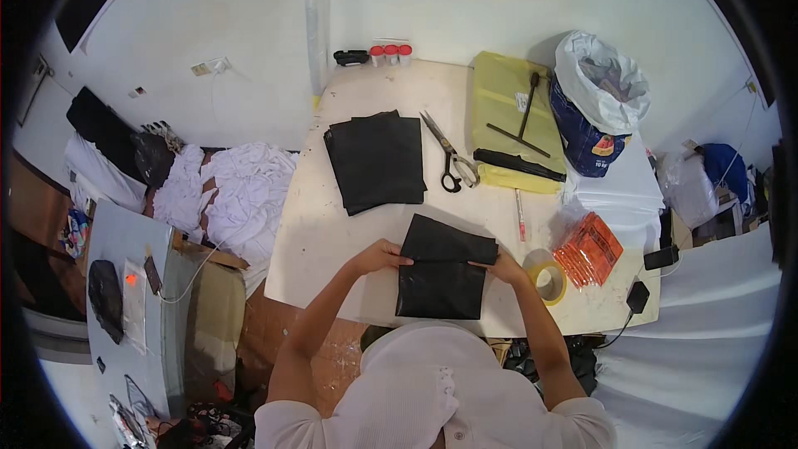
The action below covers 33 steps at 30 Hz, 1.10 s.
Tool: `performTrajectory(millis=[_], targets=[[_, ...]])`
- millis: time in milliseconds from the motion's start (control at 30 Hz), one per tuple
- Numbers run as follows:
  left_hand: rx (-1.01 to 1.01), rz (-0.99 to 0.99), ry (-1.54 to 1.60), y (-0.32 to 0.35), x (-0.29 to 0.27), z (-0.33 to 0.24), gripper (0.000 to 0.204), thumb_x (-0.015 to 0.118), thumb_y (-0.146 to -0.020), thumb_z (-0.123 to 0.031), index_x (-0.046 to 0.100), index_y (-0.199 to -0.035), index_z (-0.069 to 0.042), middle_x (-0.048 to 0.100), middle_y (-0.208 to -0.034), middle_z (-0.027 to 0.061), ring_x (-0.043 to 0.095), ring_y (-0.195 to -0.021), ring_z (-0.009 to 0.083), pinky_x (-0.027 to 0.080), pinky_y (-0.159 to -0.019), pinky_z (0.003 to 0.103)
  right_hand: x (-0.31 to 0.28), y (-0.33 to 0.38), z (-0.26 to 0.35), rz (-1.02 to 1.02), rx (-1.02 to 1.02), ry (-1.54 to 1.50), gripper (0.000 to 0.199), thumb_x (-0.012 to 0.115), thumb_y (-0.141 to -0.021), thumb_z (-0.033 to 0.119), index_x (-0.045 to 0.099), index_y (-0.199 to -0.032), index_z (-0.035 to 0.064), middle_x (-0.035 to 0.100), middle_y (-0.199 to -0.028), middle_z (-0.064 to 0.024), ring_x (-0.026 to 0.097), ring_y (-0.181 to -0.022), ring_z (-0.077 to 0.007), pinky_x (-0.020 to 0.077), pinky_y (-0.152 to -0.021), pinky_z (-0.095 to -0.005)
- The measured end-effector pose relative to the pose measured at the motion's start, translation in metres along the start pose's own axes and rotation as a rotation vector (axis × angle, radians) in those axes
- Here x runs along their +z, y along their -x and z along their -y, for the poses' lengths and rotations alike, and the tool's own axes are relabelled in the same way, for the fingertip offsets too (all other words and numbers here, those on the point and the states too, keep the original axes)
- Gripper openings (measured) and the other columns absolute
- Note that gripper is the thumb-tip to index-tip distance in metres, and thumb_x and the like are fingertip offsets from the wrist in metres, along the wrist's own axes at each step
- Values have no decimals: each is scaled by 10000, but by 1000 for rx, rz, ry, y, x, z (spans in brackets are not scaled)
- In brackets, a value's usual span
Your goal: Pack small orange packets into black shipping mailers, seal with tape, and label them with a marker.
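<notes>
A black plastic bag lies at the near edge of the table, its upper part folded over so a crease runs across it. My left hand pinches it at the left end of that fold, and my right hand grips the right end. Beyond it, to the left, rests an uneven stack of similar black plastic bags. Scissors with black and pale handles lie to the right of the stack. A roll of yellow tape sits just right of my right hand.
Orange packets lie near the right edge, with a pen nearby. Yellow plastic sheets carry a dark T-shaped tool. A large sack stands at the far right. Small red-capped jars line the back edge.
</notes>
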<state>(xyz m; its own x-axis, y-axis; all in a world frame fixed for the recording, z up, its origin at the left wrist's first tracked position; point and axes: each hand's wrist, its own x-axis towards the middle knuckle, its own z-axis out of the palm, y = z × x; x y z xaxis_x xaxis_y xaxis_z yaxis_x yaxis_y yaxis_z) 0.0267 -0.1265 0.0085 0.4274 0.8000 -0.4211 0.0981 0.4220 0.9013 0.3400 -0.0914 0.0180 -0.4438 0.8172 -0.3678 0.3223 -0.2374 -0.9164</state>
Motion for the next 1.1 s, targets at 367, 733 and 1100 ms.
performTrajectory(millis=[367,733,1100], targets=[[192,101,-130,-35,-24,-1,261,514,-669,112,678,-852,24,668,-858,78,596,-785,125,471,-742,241,-20,-21,-4,279,-94,-197,427,408,-701,-165,649,-1013,0,601,-1119,-123,545,-1032,-179,411,-906,-270],[568,-146,-709,-17,12,-11,478,542,-636,128,653,-1032,-114,591,-1148,67,514,-1113,268,420,-944,356,1,7,-8,-188,-614,449,471,609,-569,-81,683,-977,144,628,-1085,-65,452,-1188,-283,365,-972,-338],[796,-305,-991,11,26,14,406,611,-677,34,657,-1032,-157,554,-1209,61,512,-1126,222,445,-920,340,25,49,-6,-367,-565,665,464,624,-529,-62,678,-942,141,637,-1055,18,541,-825,-227,458,-768,-317]])
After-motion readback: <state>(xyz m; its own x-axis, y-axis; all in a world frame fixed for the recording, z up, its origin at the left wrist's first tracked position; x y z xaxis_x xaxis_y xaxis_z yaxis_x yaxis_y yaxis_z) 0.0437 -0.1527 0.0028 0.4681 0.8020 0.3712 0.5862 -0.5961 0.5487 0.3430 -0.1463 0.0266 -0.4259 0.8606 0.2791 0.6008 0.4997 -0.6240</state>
